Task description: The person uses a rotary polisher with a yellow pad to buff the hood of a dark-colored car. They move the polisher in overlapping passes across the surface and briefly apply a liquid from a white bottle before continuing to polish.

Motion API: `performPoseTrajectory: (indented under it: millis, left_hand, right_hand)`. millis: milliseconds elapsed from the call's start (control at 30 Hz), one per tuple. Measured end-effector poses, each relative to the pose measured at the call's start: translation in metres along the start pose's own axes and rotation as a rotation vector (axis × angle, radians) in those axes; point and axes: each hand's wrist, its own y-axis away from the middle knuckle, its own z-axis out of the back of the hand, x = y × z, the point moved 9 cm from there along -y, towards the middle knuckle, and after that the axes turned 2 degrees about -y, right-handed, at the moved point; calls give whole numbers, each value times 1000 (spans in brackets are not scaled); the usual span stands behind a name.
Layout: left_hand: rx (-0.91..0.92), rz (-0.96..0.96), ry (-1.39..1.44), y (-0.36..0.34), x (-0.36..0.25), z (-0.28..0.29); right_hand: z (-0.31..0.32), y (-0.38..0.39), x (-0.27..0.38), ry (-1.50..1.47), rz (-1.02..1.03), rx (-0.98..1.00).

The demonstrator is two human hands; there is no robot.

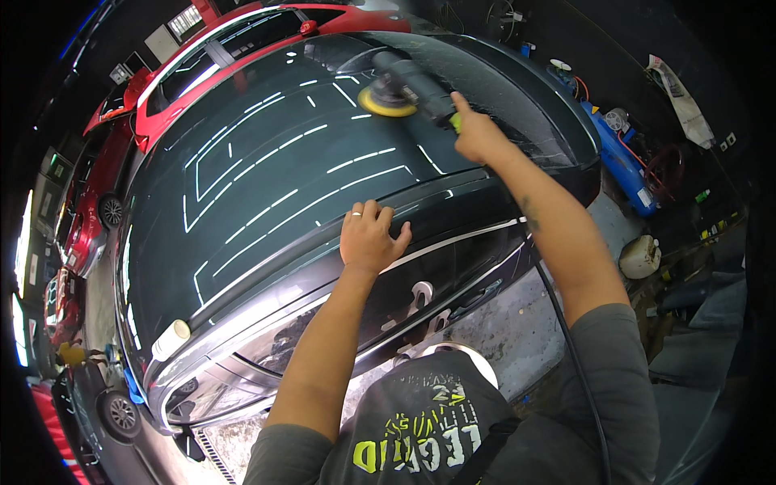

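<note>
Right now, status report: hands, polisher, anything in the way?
Left hand on edge of dark car roof. Right hand gripping polisher, yellow pad at roof. White bottle by roof edge, left of polisher; black cord beside right arm.

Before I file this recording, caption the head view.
Right hand holding a yellow-padded polisher over a dark car roof, left hand on its edge.

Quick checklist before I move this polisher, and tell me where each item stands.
1. Right grip closed around the polisher's rear end: ok.
2. Left grip away from the yellow pad: ok, it rests at the near edge of the roof.
3. Cord clear of the pad: ok, it hangs by the right arm.
4. Hands free of jewellery: not ok, a ring shows on the left.
5. Polisher switched off: cannot tell.
</note>
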Motion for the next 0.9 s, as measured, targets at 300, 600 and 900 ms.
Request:
performPoseTrajectory:
  millis: [300,600,900]
  left_hand:
    - [19,18,-30,3,6,-7]
    - [42,26,-26,0,-3,-16]
    - [106,28,-56,5,0,-14]
  right_hand:
    - [15,29,-40,-97,-174,76]
    - [4,101,27,18,82,28]
    - [-31,145,144,-35,290,146]
